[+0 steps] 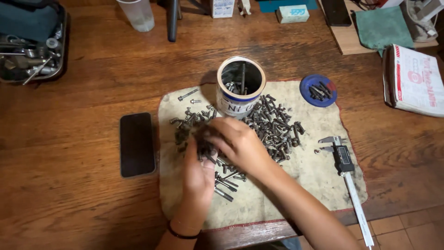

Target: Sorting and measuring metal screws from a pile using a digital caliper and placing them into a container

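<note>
Both hands meet over a worn beige cloth with a red stitched edge (296,185), spread on the brown wooden table (78,194). The left hand (200,169) has its grip closed on a bunch of dark steel bolts (203,147), and the right hand (240,144) folds over them from the side; whether its own grip is closed I cannot tell. Behind the cloth's middle stands an open round metal tin with a blue band (240,87), holding a few bolts. A heap of loose bolts (275,127) lies on the cloth. A small blue plastic lid (318,90) at the cloth's far right corner carries several dark screws. Bolts could slip from the full handful and roll off the cloth, or a forearm could tip the tin.
</note>
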